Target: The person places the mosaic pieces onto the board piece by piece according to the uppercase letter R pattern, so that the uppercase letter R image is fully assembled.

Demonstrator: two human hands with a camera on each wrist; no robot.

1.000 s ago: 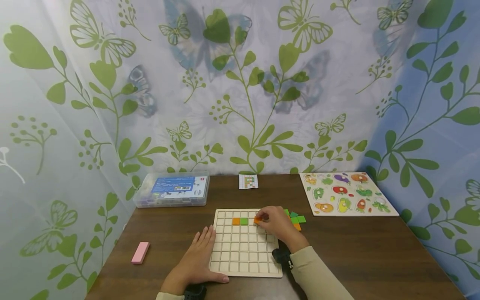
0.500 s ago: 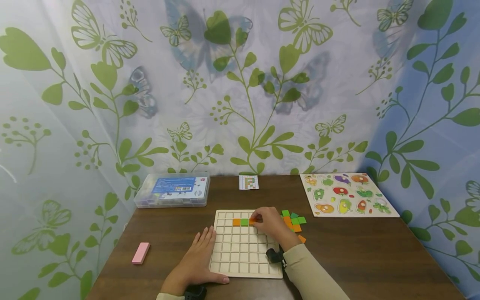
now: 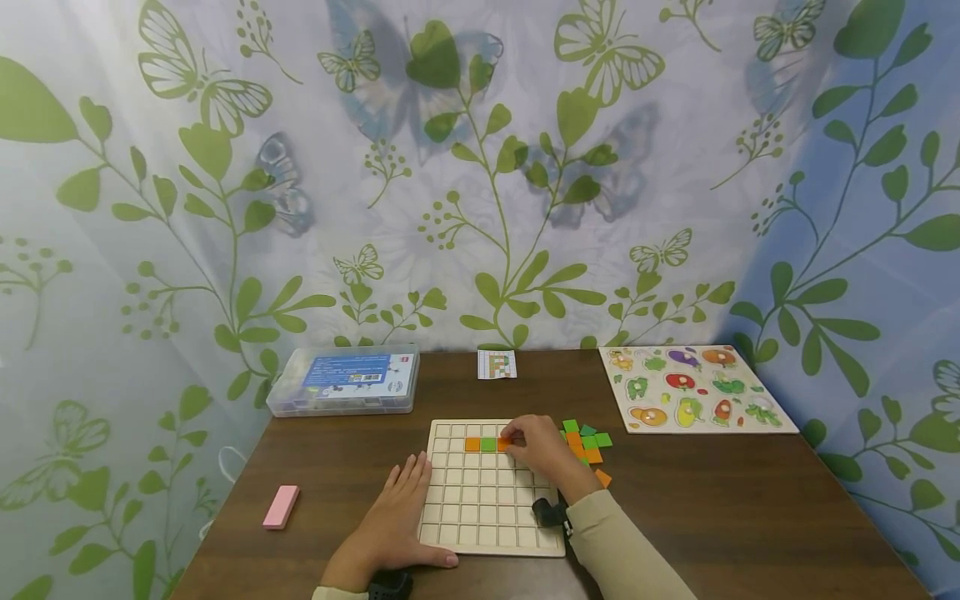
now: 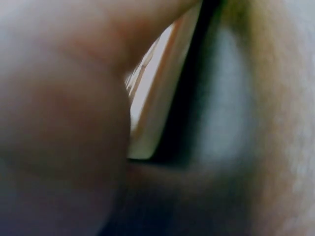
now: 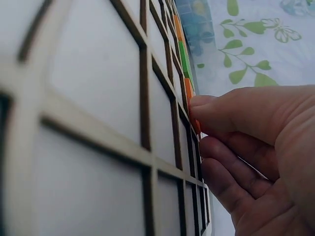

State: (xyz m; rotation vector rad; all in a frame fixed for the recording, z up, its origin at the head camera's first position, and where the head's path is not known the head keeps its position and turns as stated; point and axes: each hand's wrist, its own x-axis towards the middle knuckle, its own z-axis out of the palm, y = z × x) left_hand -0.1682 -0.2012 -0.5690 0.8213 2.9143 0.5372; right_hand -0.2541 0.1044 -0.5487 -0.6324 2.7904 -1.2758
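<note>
A pale wooden grid board [image 3: 478, 497] lies on the table in the head view. My left hand [image 3: 392, 518] rests along its left side, fingers straight and thumb by the near edge. The left wrist view is mostly a blurred hand with a strip of the board's edge [image 4: 155, 98]. Near the board's far side, my right hand [image 3: 546, 452] pinches an orange square tile [image 3: 502, 444] at a cell beside a green tile [image 3: 488, 444]. Another orange tile [image 3: 472, 444] sits left of the green one. In the right wrist view, the thumb partly covers the pinched orange tile [image 5: 188, 91].
Right of the board lies a loose pile of green and orange tiles [image 3: 591, 442]. A small pattern card [image 3: 497, 364], a vegetable puzzle board [image 3: 693, 387] and a clear plastic case [image 3: 345, 381] stand farther back. A pink block [image 3: 281, 507] lies at left.
My right hand has moved left with the orange tile, bringing it beside the green tile; over the last half second it hardly moves. The left hand stays in place.
</note>
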